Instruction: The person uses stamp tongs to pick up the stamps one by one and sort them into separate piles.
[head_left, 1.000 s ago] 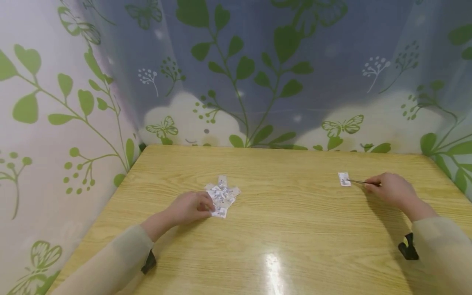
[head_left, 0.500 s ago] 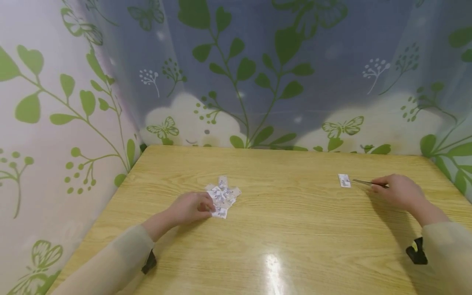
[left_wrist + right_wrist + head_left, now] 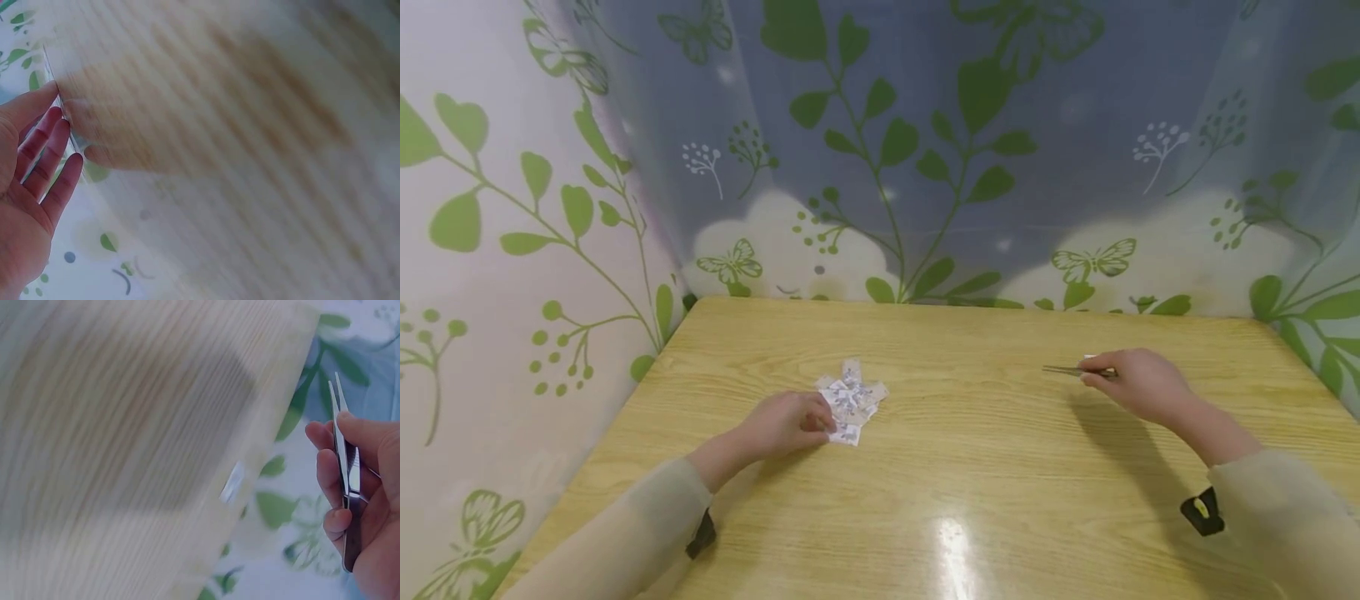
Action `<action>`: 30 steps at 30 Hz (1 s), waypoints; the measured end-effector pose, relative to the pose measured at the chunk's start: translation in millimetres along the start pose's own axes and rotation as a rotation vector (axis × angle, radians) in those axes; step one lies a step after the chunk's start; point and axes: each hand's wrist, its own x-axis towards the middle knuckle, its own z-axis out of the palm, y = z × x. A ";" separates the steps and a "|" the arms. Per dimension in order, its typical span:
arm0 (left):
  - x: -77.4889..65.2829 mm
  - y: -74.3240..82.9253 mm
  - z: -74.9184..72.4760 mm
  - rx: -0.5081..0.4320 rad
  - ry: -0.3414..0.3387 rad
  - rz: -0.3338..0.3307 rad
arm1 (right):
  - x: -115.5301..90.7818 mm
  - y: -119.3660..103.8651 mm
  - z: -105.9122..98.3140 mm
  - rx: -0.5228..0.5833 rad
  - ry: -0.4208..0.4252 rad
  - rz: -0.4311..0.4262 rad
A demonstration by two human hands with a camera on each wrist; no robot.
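Observation:
My left hand [image 3: 790, 423] rests at the near left side of a cluster of overlapping small printed paper pieces [image 3: 853, 398], fingertips right at its edge. In the left wrist view its fingers [image 3: 47, 169] are relaxed, touching the tabletop. My right hand [image 3: 1142, 385] holds a pair of metal tweezers [image 3: 353, 540] between thumb and fingers. The tweezers' tips point left over the table, slightly apart, with nothing between them. A single white paper piece [image 3: 232, 482] lies on the table behind the right hand, which hides most of it in the head view.
The wooden table [image 3: 925, 467] has a glossy light reflection near its front. A curtain [image 3: 880, 150] printed with leaves and butterflies hangs along the table's back and left edges. Black wrist devices [image 3: 1202, 511] sit below both sleeves.
My right hand first drew the tweezers back rightward from the single paper piece, then moved left, now overlapping that piece. The left hand and the paper cluster have stayed put.

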 end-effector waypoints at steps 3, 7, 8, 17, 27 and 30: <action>0.0 0.5 1.6 -0.010 -0.004 0.003 | 5.0 -16.7 4.8 0.020 0.004 -0.040; 0.0 0.5 3.7 -0.018 -0.011 0.002 | 10.8 -36.2 12.1 0.054 0.005 -0.080; 0.4 0.1 4.3 -0.016 -0.008 0.003 | 12.6 -40.6 13.8 0.059 0.007 -0.090; 1.1 -0.4 4.7 -0.023 -0.004 0.005 | 35.6 -70.8 30.6 0.194 -0.034 -0.109; -1.1 1.1 1.3 0.011 0.016 0.006 | 54.7 -103.7 51.1 0.209 -0.079 -0.190; 0.1 1.7 0.5 0.008 0.014 0.015 | 59.6 -113.7 55.8 0.216 -0.105 -0.203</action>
